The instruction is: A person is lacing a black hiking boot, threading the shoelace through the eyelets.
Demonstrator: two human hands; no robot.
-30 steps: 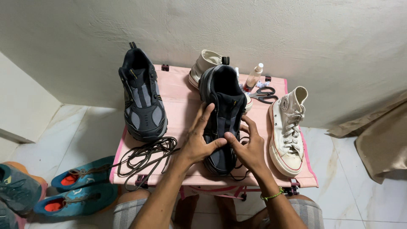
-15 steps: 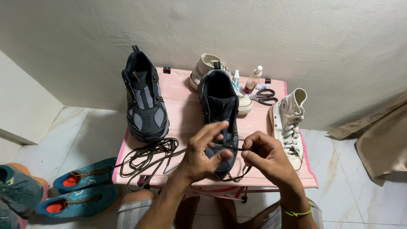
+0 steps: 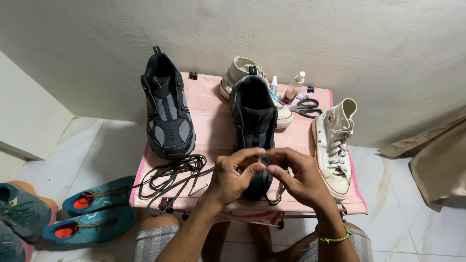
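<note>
1. Both hands have lifted off the black shoe (image 3: pixel 253 127) and drawn together above its toe; a second ago the palms lay flat along its sides. The left hand (image 3: pixel 232 178) and right hand (image 3: pixel 297 180) now meet fingertip to fingertip, pinched on what looks like a thin dark lace end, though the pinch itself is too small to make out clearly.
2. The work seems to have passed from steadying the shoe to handling its lace.
3. Left of the pinch lies a loose pile of dark laces (image 3: pixel 171 178), beyond it a second black shoe (image 3: pixel 167 114).
4. Right of the pinch stands a white high-top (image 3: pixel 334 145), near the pink table (image 3: pixel 213 126) edge; the front edge runs just beneath the wrists.
</note>
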